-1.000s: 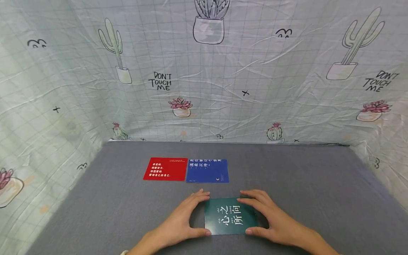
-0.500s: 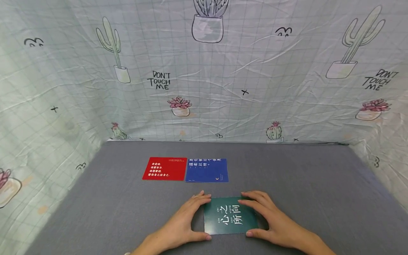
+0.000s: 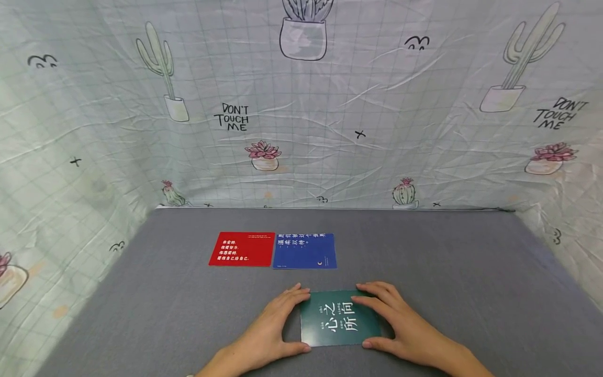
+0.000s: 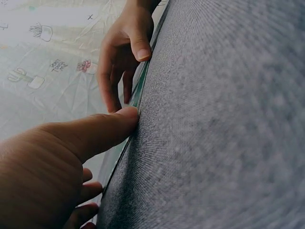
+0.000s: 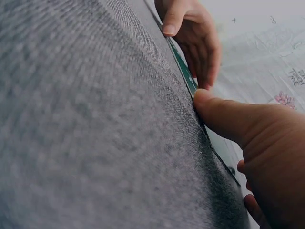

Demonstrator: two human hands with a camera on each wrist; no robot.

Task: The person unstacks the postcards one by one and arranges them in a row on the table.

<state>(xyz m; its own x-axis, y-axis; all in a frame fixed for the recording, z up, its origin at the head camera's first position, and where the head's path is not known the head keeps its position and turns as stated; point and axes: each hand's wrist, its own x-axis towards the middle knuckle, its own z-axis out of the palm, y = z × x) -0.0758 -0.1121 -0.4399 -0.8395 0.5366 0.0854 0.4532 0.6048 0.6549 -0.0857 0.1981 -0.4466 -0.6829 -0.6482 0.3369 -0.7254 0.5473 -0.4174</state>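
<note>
A dark green card with large white characters lies crosswise between both hands, low over or on the grey cloth; the wrist views show its thin edge close to the surface. My left hand holds its left end, thumb at the near corner and fingertips at the far corner. At the right end, my right hand holds it likewise, its index finger overlapping the printed face. Beyond the hands, a red card and a blue card lie flat, side by side, both with white print.
Grey cloth covers the table surface around the cards. A pale curtain printed with cacti and "Don't touch me" lettering rises behind it and along both sides.
The view has tilted and shifted slightly, moving everything a little in the picture. Both hands keep the same hold on the green card.
</note>
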